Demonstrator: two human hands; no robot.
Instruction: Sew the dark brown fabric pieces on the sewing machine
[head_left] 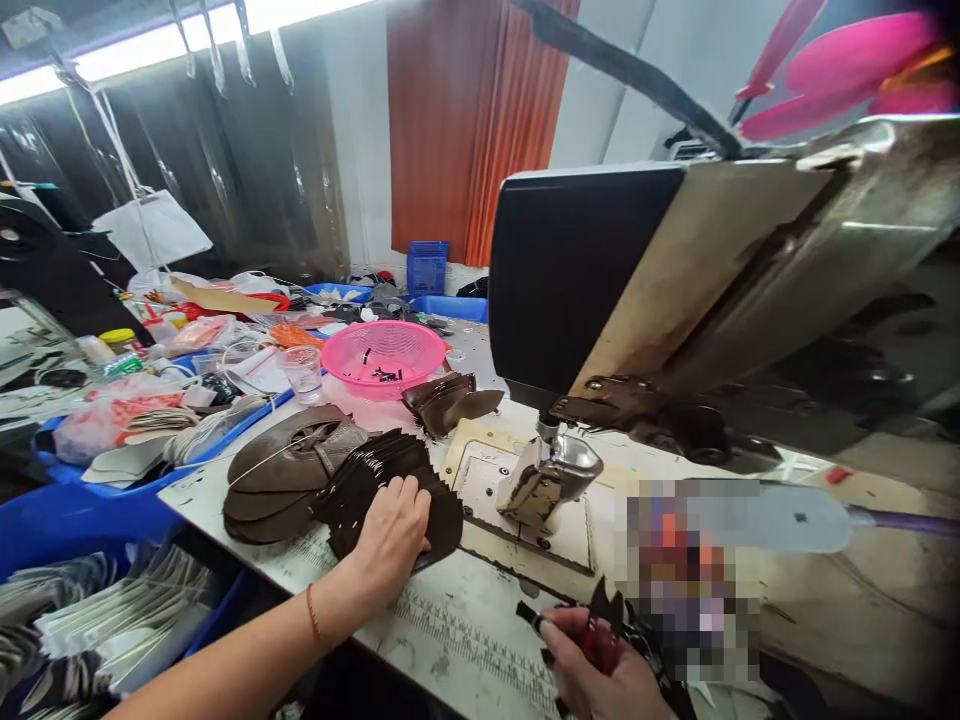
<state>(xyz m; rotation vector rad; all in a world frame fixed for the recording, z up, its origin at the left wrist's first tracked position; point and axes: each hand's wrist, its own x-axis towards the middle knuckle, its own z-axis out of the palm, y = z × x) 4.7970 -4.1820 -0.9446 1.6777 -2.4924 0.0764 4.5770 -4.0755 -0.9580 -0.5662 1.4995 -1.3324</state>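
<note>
My left hand [390, 535] rests on a fanned stack of dark leather pieces [375, 480] on the worktable, its fingers curled over the top pieces. Beside that stack lies a pile of brown leather pieces [281, 470]. My right hand [600, 670] is at the table's near edge, closed round a red-handled tool and a small black piece [604, 605]. Between the hands stands the sewing machine's presser foot [547, 480] on its cream plate [487, 465]. The machine head [675, 290] looms above at the right.
A pink basket [382, 355] and a clear plastic cup [304, 372] stand behind the stacks, with more brown pieces [446, 400]. Blue trays [112, 520] of material sit at the left. A blue crate [427, 265] stands by an orange curtain.
</note>
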